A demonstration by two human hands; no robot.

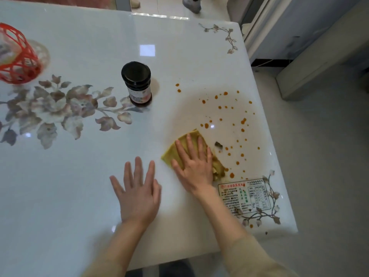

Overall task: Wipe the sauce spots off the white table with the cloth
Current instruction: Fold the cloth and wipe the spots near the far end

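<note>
Sauce spots [206,125] dot the white table [179,56]; right grip [196,168] presses the cloth [169,154] flat-fingered, left grip [137,194] lies spread.

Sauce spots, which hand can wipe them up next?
Right. The right hand lies flat on the yellow cloth, with the sauce spots just beyond and beside it. The left hand rests on bare table, away from cloth and spots.

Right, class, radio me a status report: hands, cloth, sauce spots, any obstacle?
Left hand flat on table, open. Right hand pressing yellow cloth flat. Sauce spots mostly unwiped, right of cloth. Jar stands clear, left of them.
</note>
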